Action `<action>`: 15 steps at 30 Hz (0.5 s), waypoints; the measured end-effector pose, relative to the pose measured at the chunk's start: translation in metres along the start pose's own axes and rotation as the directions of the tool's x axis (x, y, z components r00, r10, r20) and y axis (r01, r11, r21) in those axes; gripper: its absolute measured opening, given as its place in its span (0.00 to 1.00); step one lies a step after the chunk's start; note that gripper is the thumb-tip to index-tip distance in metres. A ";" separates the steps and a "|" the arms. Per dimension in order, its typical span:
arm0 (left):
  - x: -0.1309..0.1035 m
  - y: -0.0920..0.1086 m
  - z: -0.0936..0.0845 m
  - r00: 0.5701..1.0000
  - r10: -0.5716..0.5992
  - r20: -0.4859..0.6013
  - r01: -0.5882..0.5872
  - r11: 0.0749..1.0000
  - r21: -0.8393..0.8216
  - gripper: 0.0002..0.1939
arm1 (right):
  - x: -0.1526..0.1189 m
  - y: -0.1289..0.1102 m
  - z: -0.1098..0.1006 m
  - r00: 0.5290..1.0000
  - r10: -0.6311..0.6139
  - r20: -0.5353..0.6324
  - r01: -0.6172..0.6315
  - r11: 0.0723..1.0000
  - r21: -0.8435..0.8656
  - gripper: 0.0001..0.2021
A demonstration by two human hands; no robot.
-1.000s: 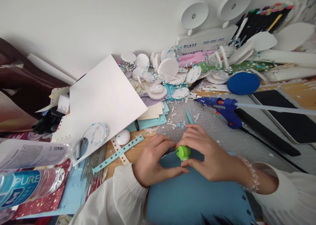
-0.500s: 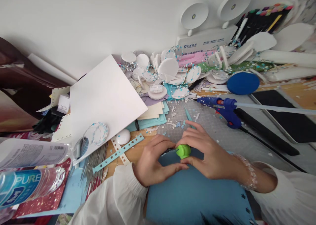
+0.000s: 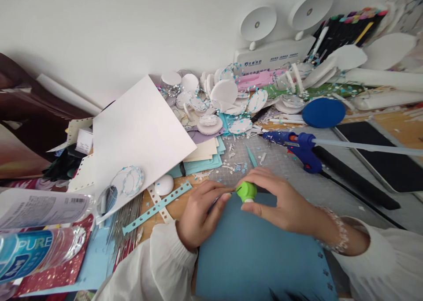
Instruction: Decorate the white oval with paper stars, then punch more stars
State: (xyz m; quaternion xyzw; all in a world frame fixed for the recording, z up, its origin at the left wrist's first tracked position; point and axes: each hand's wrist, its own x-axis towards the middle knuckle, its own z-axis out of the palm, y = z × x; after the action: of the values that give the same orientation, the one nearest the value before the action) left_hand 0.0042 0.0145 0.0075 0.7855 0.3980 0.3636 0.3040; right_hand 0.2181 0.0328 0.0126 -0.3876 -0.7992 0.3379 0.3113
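Observation:
A small lime-green craft punch [image 3: 246, 191] is gripped between the thumb and fingers of my right hand [image 3: 276, 202], at the far edge of a sheet of blue paper [image 3: 257, 252]. The thumb is by the punch's white end. My left hand [image 3: 206, 208] pinches the sheet's far left corner, just left of the punch. Dark flower-shaped holes run along the sheet's right edge. Part of the far edge is hidden behind my fingers. Just beyond my right hand lies a pointed teal tool [image 3: 251, 155] on the grey cutting mat [image 3: 277, 160].
A blue glue gun [image 3: 299, 146] with a long stick and a phone [image 3: 380, 155] are at right. White discs [image 3: 224, 94] with beaded wire crowd the back. A white board [image 3: 142, 133], punched blue strip [image 3: 158, 206] and water bottle [image 3: 36, 250] stand left.
The green punch has tipped, showing its white end. My left thumb has drawn back from the punch and now presses on the paper's corner.

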 end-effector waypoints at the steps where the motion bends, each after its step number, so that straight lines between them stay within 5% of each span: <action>1: 0.000 0.000 0.000 1.000 -0.009 -0.003 0.009 1.000 -0.001 0.12 | 0.001 0.000 -0.001 0.999 0.045 -0.017 -0.045 0.999 0.027 0.09; 5: 0.000 0.001 -0.001 0.999 -0.054 0.000 0.054 0.999 0.000 0.12 | 0.002 0.001 -0.004 0.979 0.202 0.004 -0.201 0.972 0.117 0.12; 15: 0.002 0.003 -0.001 0.993 -0.116 0.030 0.117 0.993 -0.030 0.14 | 0.001 0.005 -0.007 0.953 0.300 0.043 -0.297 0.898 0.326 0.23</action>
State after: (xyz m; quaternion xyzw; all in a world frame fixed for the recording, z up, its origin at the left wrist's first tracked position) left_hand 0.0053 0.0146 0.0115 0.7612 0.4328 0.3403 0.3427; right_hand 0.2250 0.0380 0.0135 -0.4496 -0.6615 0.5082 0.3194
